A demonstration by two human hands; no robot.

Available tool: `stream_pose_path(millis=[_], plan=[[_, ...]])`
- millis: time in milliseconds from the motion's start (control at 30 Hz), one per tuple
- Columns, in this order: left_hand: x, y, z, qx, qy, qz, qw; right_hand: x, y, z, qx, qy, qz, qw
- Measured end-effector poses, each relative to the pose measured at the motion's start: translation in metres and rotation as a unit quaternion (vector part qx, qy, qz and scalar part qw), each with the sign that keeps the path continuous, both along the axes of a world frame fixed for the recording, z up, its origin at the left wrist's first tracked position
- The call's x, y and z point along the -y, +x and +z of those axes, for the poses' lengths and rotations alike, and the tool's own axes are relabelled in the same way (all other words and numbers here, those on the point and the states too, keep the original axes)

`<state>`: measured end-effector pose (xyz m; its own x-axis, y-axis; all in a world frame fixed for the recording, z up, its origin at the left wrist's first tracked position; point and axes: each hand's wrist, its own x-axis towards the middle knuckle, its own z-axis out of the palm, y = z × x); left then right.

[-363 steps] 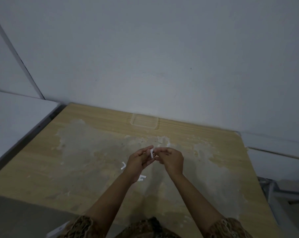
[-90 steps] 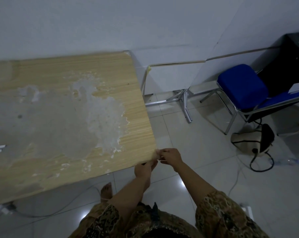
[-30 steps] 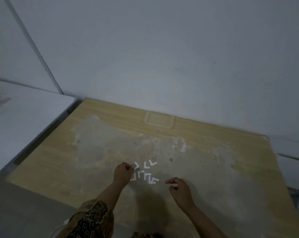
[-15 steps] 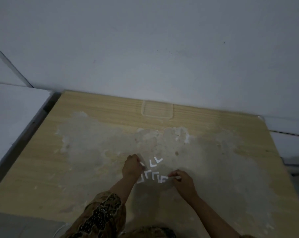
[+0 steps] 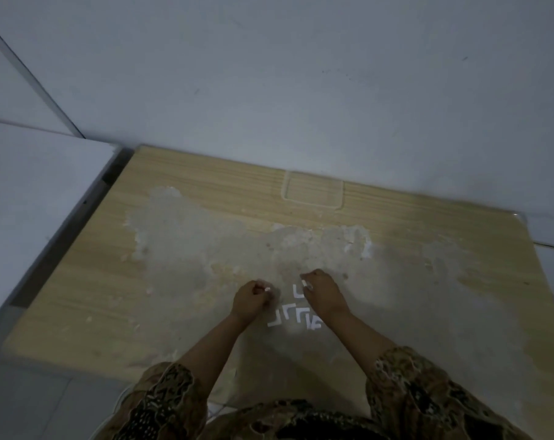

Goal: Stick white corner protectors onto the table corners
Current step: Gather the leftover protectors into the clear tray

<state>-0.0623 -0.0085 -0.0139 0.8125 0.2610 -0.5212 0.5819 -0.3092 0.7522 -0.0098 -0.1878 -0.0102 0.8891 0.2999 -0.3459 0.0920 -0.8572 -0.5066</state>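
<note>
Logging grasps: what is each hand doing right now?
Left hand: curled, pinching a small white piece.
Right hand: curled, pinching a white corner protector.

Single head-worn, wide-angle view, aimed forward and steeply down.

The worn, light wood-grain table top (image 5: 180, 300) is seen from above at its near edge, close enough that both forearms in patterned brown sleeves (image 5: 164, 398) are cut off by the bottom border. The plain grey-white wall (image 5: 301, 74) behind the table is taken in by the upper half. Straight lines are bent near the borders. No second view is given.
</note>
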Motion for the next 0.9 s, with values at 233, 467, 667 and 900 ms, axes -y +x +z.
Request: stream_pose_path(millis=[233, 467, 667, 900], plan=[[-0.003, -0.011, 0.006, 0.003, 0.060, -0.130, 0.990, 0.013, -0.006, -0.007, 0.024, 0.027, -0.028, 0.999], [0.006, -0.011, 0.004, 0.014, 0.185, -0.300, 0.936, 0.024, -0.008, -0.004, 0.014, 0.115, -0.145, 0.983], [0.006, -0.012, 0.005, -0.008, 0.185, -0.309, 0.933, 0.007, -0.001, -0.009, -0.107, 0.173, -0.265, 0.943], [-0.015, -0.018, 0.005, -0.011, 0.187, -0.299, 0.936, -0.011, -0.001, -0.007, -0.014, 0.130, -0.102, 0.986]])
